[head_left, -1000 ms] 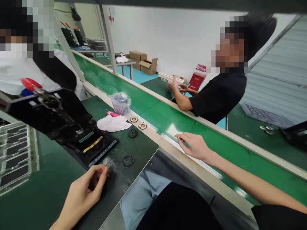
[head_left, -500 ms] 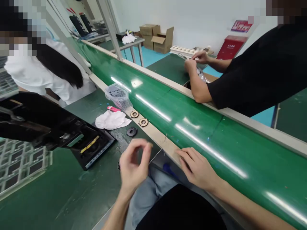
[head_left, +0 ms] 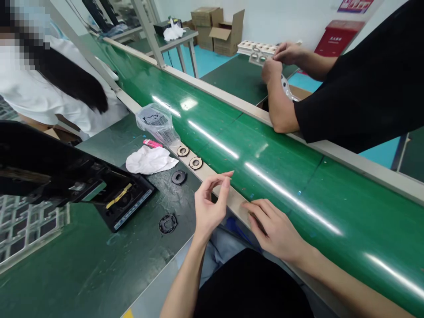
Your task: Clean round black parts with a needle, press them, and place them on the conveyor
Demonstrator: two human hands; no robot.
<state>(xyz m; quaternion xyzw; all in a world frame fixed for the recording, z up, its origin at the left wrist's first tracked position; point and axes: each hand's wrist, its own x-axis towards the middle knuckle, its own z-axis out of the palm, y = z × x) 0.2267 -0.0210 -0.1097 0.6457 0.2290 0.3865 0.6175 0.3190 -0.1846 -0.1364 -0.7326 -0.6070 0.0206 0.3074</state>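
Left hand [head_left: 208,205]: raised over the beige conveyor rail [head_left: 232,198], empty; fingers curled, with a narrow gap between thumb and forefinger.
Right hand [head_left: 274,229]: resting on the rail, just beside the left hand; fingers slightly spread and holding nothing visible.
Rings: two wooden rings [head_left: 195,163] lie side by side on the rail, up the line from the left hand and near it.
Black parts: a black ring-shaped part [head_left: 179,177] and a black slotted disc [head_left: 168,223] lie apart on the dark green mat [head_left: 76,260], just off the rail.
Mat: also carries a black fixture [head_left: 129,201] with a yellow strip, a white cloth [head_left: 150,160], a pink stick [head_left: 153,143] and a clear plastic bag [head_left: 155,123], which sits against the rail.
Belt: a green conveyor belt [head_left: 265,168] runs beyond the rail, between the hands and a co-worker.
Co-worker: a person in black sleeves [head_left: 364,88] leans at the far side, both hands [head_left: 281,57] on a perforated metal-looking strip [head_left: 261,55].
Left side: another person in a white coat [head_left: 49,84] stands beyond the fixture.
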